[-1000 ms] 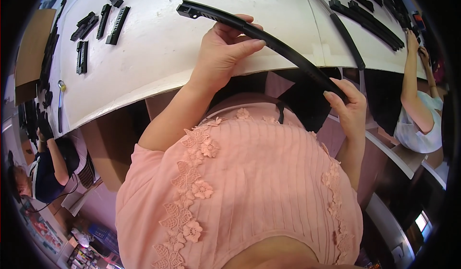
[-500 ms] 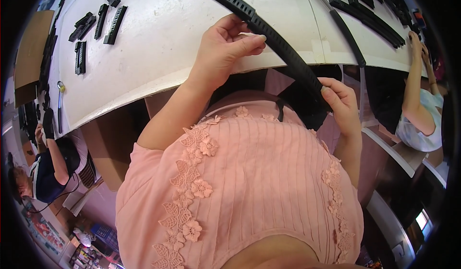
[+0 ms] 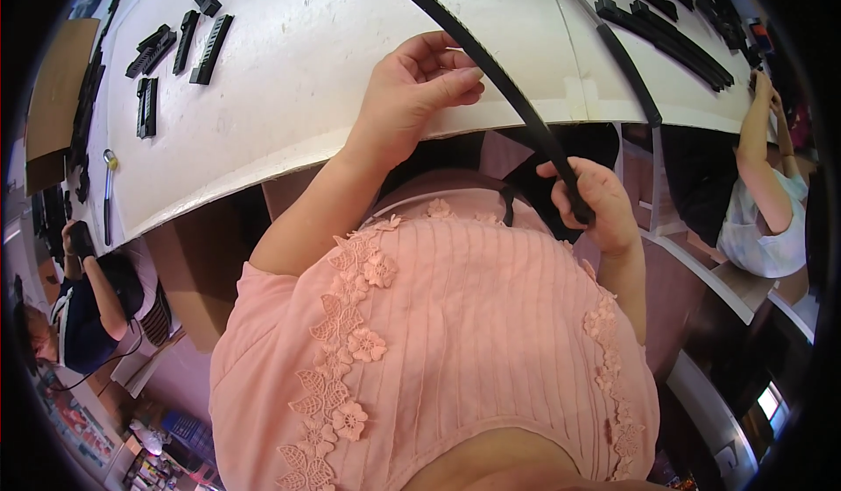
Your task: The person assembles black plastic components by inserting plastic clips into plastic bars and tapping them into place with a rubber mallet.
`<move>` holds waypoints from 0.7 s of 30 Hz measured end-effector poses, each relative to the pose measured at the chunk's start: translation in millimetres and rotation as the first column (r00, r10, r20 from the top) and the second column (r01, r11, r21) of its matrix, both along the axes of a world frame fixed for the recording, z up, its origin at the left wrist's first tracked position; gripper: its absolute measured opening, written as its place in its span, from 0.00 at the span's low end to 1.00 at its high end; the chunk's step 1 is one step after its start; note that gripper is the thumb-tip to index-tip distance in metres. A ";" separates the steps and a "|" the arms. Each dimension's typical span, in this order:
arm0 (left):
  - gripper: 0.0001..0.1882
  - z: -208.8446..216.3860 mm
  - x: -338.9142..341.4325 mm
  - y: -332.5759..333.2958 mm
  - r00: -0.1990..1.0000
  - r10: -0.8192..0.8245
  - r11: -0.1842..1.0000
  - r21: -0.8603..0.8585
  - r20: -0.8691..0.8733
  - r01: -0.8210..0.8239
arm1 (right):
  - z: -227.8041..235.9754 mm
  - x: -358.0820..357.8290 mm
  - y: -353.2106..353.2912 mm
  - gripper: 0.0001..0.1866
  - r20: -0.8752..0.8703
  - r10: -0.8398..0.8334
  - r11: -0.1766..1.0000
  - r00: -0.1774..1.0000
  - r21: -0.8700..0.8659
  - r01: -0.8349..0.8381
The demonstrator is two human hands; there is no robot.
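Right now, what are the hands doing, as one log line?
Right hand: grips long black strip at nearer end | Left hand: farther along strip, contact unclear | White table: small black parts at left

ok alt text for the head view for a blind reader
A person's right hand grips the lower end of a long black strip, the left hand close to it, at a white table. Short black parts lie left, longer black parts right.

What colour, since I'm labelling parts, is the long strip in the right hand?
The strip is black; the head view shows it best.
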State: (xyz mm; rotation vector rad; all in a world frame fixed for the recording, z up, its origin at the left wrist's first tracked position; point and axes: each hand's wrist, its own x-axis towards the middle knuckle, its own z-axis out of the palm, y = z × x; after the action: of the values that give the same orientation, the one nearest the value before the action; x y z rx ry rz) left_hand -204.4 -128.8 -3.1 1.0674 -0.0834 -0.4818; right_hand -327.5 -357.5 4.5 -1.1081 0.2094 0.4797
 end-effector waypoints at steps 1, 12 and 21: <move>0.21 -0.1 -0.1 -0.9 1.000 -0.002 1.000 -0.004 0.009 0.002 | 0.0 -0.4 -0.1 0.22 0.016 0.034 0.999 0.999 -0.027 -0.033; 0.18 -8.7 4.0 8.3 0.986 -0.150 0.949 -0.290 -0.072 0.123 | 31.4 -9.4 16.6 0.09 0.188 0.005 0.805 0.982 -0.583 0.107; 0.18 -3.9 15.2 7.0 0.963 -0.223 0.975 -0.043 -0.155 0.219 | 42.0 -6.6 0.8 0.11 0.116 0.047 0.819 0.992 -0.573 0.028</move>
State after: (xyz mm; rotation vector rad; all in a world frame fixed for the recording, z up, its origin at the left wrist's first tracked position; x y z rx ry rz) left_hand -189.2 -121.8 -7.0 0.9960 -0.0677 -0.7640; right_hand -334.0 -356.7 46.5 -1.7321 0.2466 0.3587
